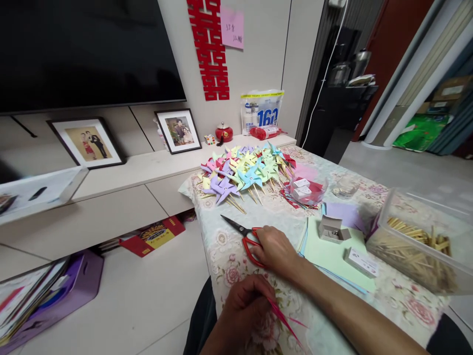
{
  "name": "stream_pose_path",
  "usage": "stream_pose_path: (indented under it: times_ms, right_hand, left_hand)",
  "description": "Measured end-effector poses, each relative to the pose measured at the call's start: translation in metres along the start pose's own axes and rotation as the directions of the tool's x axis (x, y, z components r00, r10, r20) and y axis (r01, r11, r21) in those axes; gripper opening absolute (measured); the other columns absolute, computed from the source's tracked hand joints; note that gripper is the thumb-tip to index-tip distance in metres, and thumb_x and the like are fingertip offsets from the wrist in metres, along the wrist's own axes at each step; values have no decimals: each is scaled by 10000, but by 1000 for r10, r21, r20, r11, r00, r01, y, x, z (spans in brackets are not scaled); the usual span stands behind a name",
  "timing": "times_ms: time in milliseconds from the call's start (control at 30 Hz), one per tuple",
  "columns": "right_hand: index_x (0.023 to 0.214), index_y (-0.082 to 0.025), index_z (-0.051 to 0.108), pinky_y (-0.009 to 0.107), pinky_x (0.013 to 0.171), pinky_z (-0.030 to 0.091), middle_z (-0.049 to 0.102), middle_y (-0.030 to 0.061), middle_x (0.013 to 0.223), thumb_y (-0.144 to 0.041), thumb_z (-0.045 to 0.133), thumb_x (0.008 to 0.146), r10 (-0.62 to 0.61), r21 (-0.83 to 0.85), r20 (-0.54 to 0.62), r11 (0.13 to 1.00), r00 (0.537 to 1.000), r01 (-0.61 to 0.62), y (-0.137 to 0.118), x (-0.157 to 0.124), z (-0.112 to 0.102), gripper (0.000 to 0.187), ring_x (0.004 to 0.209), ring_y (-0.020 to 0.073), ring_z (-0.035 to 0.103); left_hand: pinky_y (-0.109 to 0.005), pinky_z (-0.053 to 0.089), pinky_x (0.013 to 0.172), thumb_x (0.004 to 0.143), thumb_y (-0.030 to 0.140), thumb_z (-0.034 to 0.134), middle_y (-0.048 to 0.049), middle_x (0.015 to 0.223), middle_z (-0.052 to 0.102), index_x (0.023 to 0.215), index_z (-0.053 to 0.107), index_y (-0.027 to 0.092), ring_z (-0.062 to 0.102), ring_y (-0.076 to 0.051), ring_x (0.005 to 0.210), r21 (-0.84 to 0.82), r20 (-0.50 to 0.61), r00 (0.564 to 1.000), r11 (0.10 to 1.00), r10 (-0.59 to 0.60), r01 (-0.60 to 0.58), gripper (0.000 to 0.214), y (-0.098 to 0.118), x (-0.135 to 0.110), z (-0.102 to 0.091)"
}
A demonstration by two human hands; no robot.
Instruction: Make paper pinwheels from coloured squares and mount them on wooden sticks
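My left hand (248, 306) is closed, pinching a folded piece of bright pink paper (283, 318) near the table's front edge. My right hand (276, 247) reaches across above it, its fingers at the red handles of a pair of scissors (242, 230). The scissors lie on the flowered tablecloth (218, 254), their dark blades pointing to the far left. Beyond them is a heap of colourful paper pinwheels (247, 172) on wooden sticks. A stack of pale green paper sheets (321, 251) lies beside my right forearm, bearing an opened small box (332, 230) and a closed white box (361, 262).
At the right stands a clear plastic bin (414, 246) of wooden sticks. A round clear dish (308, 190) with small boxes sits on red paper. Behind the table, a ledge (144, 165) carries framed photos (179, 130) and a red pot (223, 133). A purple basket (79, 291) is on the floor.
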State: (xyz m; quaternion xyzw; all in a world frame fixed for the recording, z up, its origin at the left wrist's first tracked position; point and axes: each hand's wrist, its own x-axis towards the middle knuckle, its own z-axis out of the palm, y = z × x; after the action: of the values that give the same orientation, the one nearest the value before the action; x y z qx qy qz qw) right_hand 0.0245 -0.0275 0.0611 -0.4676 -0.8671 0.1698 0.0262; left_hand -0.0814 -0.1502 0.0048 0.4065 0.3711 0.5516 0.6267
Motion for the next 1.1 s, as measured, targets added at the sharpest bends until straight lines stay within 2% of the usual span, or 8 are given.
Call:
stream_pose_path:
  times_ms: [233,467,533,600,700,833,967,1100]
  right_hand:
    - [1035,-119,660,328,890,447,612,152,1102,-247,597,899,-140,24,-126,989,982,144,-1,10,25,197,1062,277,572]
    - [925,-180,674,284,822,433,670,46,929,-121,571,842,-274,289,-82,914,958,286,20,3,12,145,888,188,593]
    - [880,-189,685,263,769,438,675,8,842,-94,543,832,-303,492,-89,815,949,306,27,3,9,177,798,156,591]
    - [891,-187,697,254,723,458,686,-6,805,-134,559,839,-260,729,-86,641,962,238,37,4,6,157,738,138,597]
    - [973,-170,702,275,695,511,727,24,847,-316,669,838,-49,948,-87,303,995,98,60,6,-5,201,706,144,642]
    - [949,-153,724,259,649,535,753,66,850,-508,775,759,240,987,-159,12,958,161,94,8,-23,405,680,146,673]
    - [925,-153,756,293,701,569,761,90,878,-541,813,708,306,977,-148,-105,940,188,112,9,-29,447,752,179,707]
    - [958,-160,771,311,760,558,764,115,1015,-524,801,721,348,985,-121,-77,930,157,114,12,-27,435,895,211,706]
  left_hand:
    - [-264,386,700,762,387,792,-22,733,622,711,704,185,535,-147,716,9,-49,999,1000,-23,23,225,-7,1,-3]
    - [-252,381,665,730,394,813,-9,700,610,692,704,187,515,-134,675,-19,-49,992,994,-113,112,237,-1,4,-1]
    - [-248,387,648,697,384,836,-4,673,607,663,697,180,514,-128,654,-73,-70,989,989,-134,129,249,3,9,6]
    - [-242,389,624,663,378,855,3,651,604,662,687,176,506,-121,627,-125,-121,983,984,-141,126,263,8,19,15]
    - [-231,400,608,665,399,848,9,634,611,725,677,172,516,-116,611,-144,-216,963,981,-160,131,291,18,47,27]
    - [-237,459,634,672,413,829,-1,705,643,791,658,157,572,-110,621,-127,-340,937,991,-84,43,330,31,104,33]
    - [-233,480,590,590,404,864,3,708,649,809,638,146,613,-113,597,-110,-459,888,993,-23,-31,407,26,148,28]
    - [-239,484,567,649,397,826,-16,761,686,965,647,133,617,-110,572,-66,-448,894,996,16,-51,449,10,156,20]
